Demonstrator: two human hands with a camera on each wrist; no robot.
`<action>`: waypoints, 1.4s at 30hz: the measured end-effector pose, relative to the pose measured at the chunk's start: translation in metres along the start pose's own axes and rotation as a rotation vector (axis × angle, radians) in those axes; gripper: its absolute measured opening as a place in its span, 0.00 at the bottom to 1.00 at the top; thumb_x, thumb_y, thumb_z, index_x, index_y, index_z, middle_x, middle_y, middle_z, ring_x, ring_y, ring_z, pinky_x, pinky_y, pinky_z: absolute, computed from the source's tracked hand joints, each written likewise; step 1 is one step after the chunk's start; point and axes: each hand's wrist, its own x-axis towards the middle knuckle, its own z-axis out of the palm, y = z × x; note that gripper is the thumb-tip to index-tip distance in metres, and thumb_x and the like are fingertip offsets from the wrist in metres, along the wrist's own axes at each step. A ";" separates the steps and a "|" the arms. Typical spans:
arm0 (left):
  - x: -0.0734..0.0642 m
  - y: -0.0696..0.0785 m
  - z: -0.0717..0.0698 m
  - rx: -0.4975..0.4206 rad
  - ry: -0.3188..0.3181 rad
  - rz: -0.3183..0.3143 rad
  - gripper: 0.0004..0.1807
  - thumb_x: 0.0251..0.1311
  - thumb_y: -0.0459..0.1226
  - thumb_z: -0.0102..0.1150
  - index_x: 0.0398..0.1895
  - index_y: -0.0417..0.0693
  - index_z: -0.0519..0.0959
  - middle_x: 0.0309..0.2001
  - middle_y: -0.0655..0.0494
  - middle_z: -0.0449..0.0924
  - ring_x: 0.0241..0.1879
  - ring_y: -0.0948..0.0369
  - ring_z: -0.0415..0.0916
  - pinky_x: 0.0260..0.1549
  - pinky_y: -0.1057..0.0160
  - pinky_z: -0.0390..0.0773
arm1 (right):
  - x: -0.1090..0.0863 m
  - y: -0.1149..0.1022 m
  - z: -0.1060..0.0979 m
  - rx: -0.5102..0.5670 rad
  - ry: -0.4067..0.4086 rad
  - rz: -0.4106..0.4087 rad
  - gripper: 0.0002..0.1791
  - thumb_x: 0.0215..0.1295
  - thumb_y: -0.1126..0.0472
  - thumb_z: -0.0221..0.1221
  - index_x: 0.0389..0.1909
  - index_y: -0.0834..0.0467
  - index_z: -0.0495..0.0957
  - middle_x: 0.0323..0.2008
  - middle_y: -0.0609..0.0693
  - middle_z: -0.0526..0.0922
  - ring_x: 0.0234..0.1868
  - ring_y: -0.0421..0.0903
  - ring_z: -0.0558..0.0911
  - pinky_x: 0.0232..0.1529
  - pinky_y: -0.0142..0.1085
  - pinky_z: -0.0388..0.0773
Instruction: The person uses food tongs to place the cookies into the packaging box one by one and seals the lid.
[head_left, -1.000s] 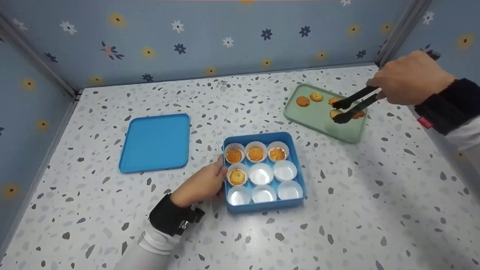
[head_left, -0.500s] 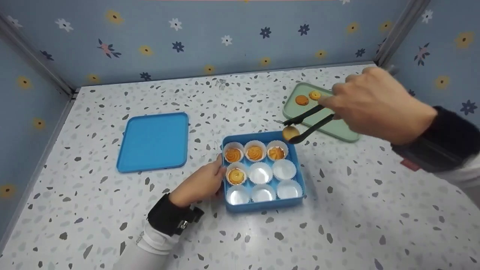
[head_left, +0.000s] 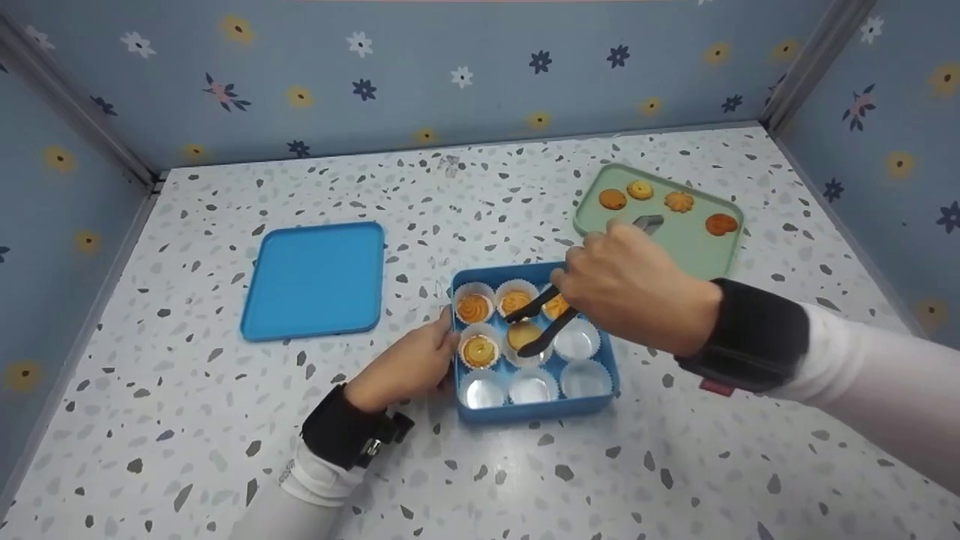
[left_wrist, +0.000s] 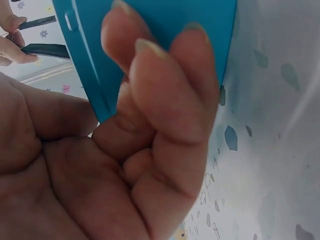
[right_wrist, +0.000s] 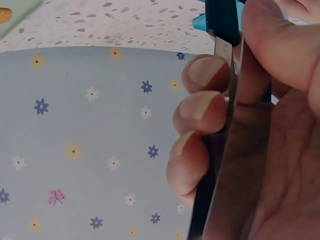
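"Black tongs slanted out of the right grip, then?"

"Yes, its fingers were curled round them."

"And the cookie?"

"Left of that grip, slightly to the near side: a smooth, round cookie between the tong tips, at the middle paper cup. Whether it already rested there, I couldn't tell. The tongs' long axis pointed straight at that cup. Both grips were about equally near; only the right one reached it, through the tongs."

"What did the left grip do?"

"Its bent fingers touched the left wall of the blue box; whether they pinched it, I couldn't tell."

"And around that?"

"Pleated white cups, three by three, with ridged, piped cookies in the back row and the middle row's left cup. Farther out, a round-cornered green tray carried four cookies, behind and right; a flat blue panel lay left, on the speckled worktop."
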 end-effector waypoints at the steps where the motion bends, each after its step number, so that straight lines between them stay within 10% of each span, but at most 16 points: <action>1: 0.000 0.000 0.000 0.000 -0.001 0.000 0.33 0.79 0.42 0.37 0.78 0.36 0.42 0.24 0.49 0.75 0.17 0.57 0.73 0.22 0.58 0.74 | 0.002 -0.002 0.001 -0.012 0.000 -0.008 0.13 0.62 0.66 0.60 0.20 0.56 0.70 0.14 0.46 0.61 0.16 0.43 0.60 0.19 0.33 0.53; 26: 0.001 -0.001 0.000 0.013 -0.004 0.007 0.33 0.79 0.42 0.37 0.77 0.34 0.42 0.19 0.52 0.74 0.15 0.59 0.71 0.20 0.59 0.72 | 0.014 -0.011 -0.008 -0.107 -0.078 -0.025 0.18 0.62 0.62 0.62 0.15 0.55 0.68 0.12 0.45 0.56 0.14 0.41 0.56 0.15 0.32 0.51; 32: 0.002 0.000 0.000 0.010 -0.009 -0.002 0.33 0.79 0.42 0.37 0.78 0.36 0.41 0.20 0.51 0.75 0.16 0.58 0.72 0.19 0.58 0.72 | -0.005 0.018 -0.023 0.090 -0.063 0.083 0.03 0.60 0.64 0.62 0.30 0.60 0.78 0.17 0.49 0.68 0.16 0.44 0.64 0.16 0.33 0.61; 42: 0.001 -0.001 0.001 -0.005 0.001 -0.009 0.33 0.79 0.42 0.37 0.78 0.36 0.44 0.22 0.50 0.75 0.17 0.56 0.73 0.21 0.58 0.72 | -0.050 0.098 0.010 0.370 -0.055 0.414 0.19 0.64 0.54 0.65 0.53 0.56 0.77 0.27 0.53 0.79 0.22 0.53 0.75 0.14 0.44 0.67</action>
